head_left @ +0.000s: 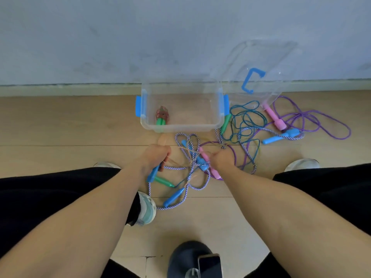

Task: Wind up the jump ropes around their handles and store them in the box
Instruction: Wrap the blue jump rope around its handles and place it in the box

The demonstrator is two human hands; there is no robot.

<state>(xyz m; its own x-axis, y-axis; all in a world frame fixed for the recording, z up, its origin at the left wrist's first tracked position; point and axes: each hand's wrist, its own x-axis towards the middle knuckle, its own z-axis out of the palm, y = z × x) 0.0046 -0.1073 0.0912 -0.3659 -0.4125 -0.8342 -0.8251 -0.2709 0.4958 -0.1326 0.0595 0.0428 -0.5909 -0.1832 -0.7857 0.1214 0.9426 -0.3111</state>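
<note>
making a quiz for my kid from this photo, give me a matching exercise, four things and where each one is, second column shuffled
Things:
1. wound rope with green handles
2. clear lid
3. blue handle
4. pink handle

Places:
A. on the floor right of the box
B. gripped in the left hand
C. inside the box
D. leaning on the wall

Pairs: 1-C, 2-D, 3-B, 4-A

Bare forearms, black trousers point(50, 189), white shoes point(147, 210).
</note>
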